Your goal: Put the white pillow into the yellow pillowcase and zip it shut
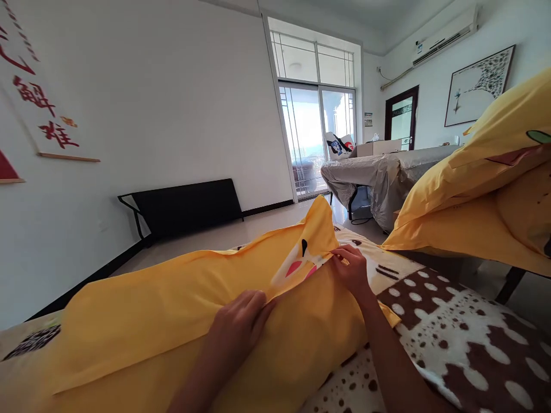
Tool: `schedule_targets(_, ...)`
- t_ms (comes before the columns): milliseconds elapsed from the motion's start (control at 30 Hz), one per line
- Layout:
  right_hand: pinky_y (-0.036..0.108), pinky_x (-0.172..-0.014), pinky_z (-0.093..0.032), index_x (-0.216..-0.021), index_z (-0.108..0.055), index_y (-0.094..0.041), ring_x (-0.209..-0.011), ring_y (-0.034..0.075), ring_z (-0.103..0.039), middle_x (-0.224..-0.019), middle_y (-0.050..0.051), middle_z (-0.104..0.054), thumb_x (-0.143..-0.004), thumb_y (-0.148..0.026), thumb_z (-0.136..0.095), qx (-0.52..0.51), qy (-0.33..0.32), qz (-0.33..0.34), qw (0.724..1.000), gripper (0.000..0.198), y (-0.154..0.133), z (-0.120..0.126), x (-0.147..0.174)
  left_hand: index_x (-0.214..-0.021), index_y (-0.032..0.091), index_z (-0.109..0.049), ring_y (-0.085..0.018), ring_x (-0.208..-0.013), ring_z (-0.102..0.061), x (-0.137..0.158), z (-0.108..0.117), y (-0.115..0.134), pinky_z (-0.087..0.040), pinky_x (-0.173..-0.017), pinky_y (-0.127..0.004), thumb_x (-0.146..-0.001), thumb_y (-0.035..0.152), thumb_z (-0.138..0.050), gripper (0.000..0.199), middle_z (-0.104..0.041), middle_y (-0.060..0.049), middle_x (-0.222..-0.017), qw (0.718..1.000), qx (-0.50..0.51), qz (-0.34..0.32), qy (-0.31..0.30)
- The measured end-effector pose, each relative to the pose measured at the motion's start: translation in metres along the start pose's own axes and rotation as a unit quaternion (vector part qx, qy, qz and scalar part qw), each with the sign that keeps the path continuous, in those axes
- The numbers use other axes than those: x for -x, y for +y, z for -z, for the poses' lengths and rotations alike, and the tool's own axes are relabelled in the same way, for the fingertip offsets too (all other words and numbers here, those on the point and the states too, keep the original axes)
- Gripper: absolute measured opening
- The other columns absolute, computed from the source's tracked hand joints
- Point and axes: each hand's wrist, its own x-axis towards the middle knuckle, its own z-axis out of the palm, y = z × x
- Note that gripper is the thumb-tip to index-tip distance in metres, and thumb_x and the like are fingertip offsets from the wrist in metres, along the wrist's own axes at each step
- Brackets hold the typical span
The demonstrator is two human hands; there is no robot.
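Observation:
A long yellow pillowcase, plump as if filled, lies across a patterned blanket in front of me. White, pink and black cartoon printing shows near its right end, where one corner stands up. My left hand is closed on a fold of the case's edge near the middle. Farther right, my right hand pinches the same edge beside the print, thumb against fingers. The edge runs taut between both hands. What lies inside the case is hidden.
Another yellow pillow with a printed design rises at the right. Behind stands a table under a grey plastic cover, with boxes on it. A black folded frame leans along the left wall. Glass sliding doors are at the back.

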Motion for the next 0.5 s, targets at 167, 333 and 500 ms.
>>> schedule_targets(167,0.03,-0.069,-0.042,-0.081,-0.067,-0.017,-0.07,0.014,-0.056,-0.078,0.004,-0.064,-0.083,-0.016,-0.055,0.029,0.182,0.01,0.983,0.012,-0.016,-0.013,-0.001,-0.094,0.021,-0.06,-0.018,-0.089,-0.059,0.018,0.01,-0.087,-0.045,-0.079,-0.03,-0.089,0.049,-0.038,0.035,-0.062,-0.005,-0.096,0.99,-0.026,0.077,-0.118)
schedule_targets(333,0.032,-0.075,-0.04,-0.083,-0.065,-0.017,-0.078,0.016,-0.056,-0.079,0.004,-0.064,-0.086,-0.019,-0.053,0.072,0.179,0.003,0.981,0.013,-0.018,-0.023,0.002,-0.106,0.021,-0.062,-0.028,-0.112,-0.054,0.067,0.018,-0.176,-0.042,-0.094,-0.041,-0.076,0.065,-0.037,0.059,-0.061,-0.009,-0.118,0.944,-0.048,0.285,-0.158)
schedule_targets(500,0.042,-0.091,-0.033,-0.099,-0.065,-0.017,-0.101,0.023,-0.054,-0.103,0.01,-0.065,-0.089,-0.02,-0.044,0.171,-0.117,-0.114,0.972,0.024,-0.003,-0.057,0.037,-0.12,0.023,-0.057,-0.034,-0.119,-0.051,0.121,0.01,-0.217,-0.037,-0.097,-0.054,-0.08,0.057,-0.03,0.06,-0.058,-0.009,-0.127,0.881,-0.077,0.445,-0.141)
